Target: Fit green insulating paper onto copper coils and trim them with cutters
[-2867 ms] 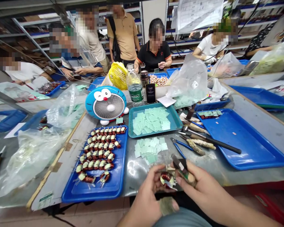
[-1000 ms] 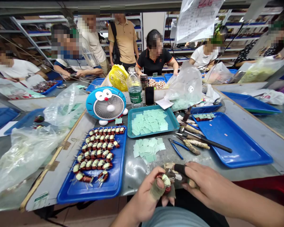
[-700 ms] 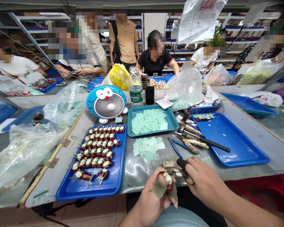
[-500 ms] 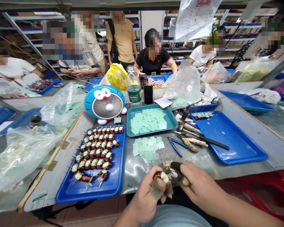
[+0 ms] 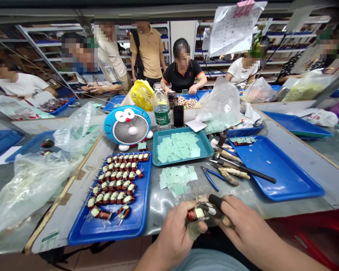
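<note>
My left hand [image 5: 176, 229], its thumb wrapped in a greyish cover, is closed around a copper-wound coil [image 5: 196, 214] with a pale yellow-green band. My right hand [image 5: 238, 218], with a black sleeve on one finger, grips a wooden-handled tool [image 5: 227, 221]. The tool's working end is close to the coil, partly hidden by fingers, so its kind and whether it touches are unclear. Left of my hands, a blue tray [image 5: 130, 227] bears rows of similar coils [image 5: 113, 197]. Thin light-green squares [image 5: 176, 180] lie loose on the metal bench [image 5: 158, 210] beyond my hands.
A teal tray [image 5: 211, 151] holds more green squares. Blue-handled cutters [image 5: 211, 177] and several hand tools [image 5: 231, 171] lie at the right, beside another blue tray [image 5: 293, 177] with some coils at its far end. A fan [image 5: 127, 126], bottle [image 5: 161, 113] and phone [image 5: 178, 116] stand behind.
My left hand has turned the coil, so it shows more from the side, with its band facing up. Both hands remain close together; the view has shifted slightly.
</note>
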